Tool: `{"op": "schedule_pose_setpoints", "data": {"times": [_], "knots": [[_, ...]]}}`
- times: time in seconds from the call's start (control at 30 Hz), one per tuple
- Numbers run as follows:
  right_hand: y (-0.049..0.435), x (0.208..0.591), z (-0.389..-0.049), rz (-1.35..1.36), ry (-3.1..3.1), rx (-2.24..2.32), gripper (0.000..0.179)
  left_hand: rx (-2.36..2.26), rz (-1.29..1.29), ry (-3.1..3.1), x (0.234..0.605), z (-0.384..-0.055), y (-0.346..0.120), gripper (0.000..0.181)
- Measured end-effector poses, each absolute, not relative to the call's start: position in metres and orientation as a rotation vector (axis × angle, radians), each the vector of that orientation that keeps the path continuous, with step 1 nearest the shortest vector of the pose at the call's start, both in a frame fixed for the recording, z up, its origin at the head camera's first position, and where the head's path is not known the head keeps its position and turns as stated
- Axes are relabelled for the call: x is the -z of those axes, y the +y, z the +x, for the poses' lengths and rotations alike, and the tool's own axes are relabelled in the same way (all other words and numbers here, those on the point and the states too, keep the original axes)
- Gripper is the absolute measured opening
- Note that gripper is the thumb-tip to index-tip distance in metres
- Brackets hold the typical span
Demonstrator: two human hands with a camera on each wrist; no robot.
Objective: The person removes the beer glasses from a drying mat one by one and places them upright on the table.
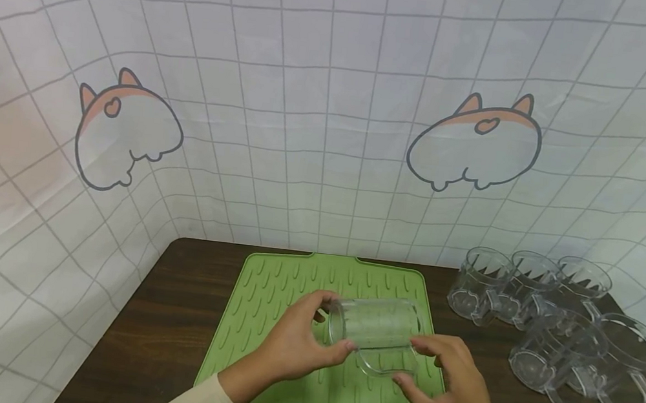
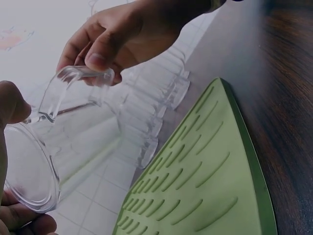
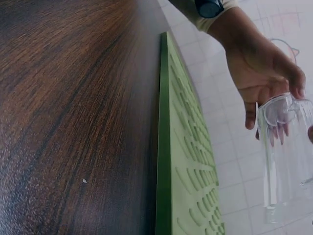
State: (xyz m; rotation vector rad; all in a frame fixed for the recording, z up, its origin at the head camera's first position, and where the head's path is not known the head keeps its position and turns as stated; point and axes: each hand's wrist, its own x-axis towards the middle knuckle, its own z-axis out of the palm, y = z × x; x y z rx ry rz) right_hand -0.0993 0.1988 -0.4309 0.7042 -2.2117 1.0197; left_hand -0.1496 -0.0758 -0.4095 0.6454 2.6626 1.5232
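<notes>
A clear mug [image 1: 384,324] is held on its side above a green ribbed mat [image 1: 339,398], with its handle [image 1: 382,371] toward the person. My left hand [image 1: 298,342] grips it at the base, thumb on the near side and fingers on the far side. The right hand [image 1: 453,389] pinches the handle near the mouth end between thumb and fingers. The left wrist view shows the round base [image 2: 32,169] between left thumb and fingertips, and the right thumb [image 2: 100,51] on the handle. In the right wrist view, left fingers show through the clear base [image 3: 281,110].
Several clear mugs stand upright on the dark wooden table [image 1: 135,332] to the right, including one at the back left [image 1: 478,284] of the group and one in front [image 1: 554,347]. A white grid-patterned curtain [image 1: 330,131] with cartoon animals hangs behind and at both sides.
</notes>
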Motion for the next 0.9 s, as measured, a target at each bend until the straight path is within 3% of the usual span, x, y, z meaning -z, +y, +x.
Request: {"op": "schedule_pose_setpoints", "data": {"times": [0.3, 0.63, 0.9], "knots": [[0.198, 0.4279, -0.0984, 0.479, -2.217, -1.063, 0.062, -1.573, 0.654, 2.634, 0.4099, -0.1476, -0.0785, 0.068], [0.1969, 0.4262, -0.0986, 0.4, -2.307, -1.041, 0.038, -1.61, 0.659, 2.6, 0.4111, -0.1462, -0.0786, 0.067], [0.1977, 0.4265, -0.0974, 0.445, -2.3, -1.049, 0.037, -1.581, 0.686, 2.576, 0.4144, -0.1458, -0.0789, 0.069]]}}
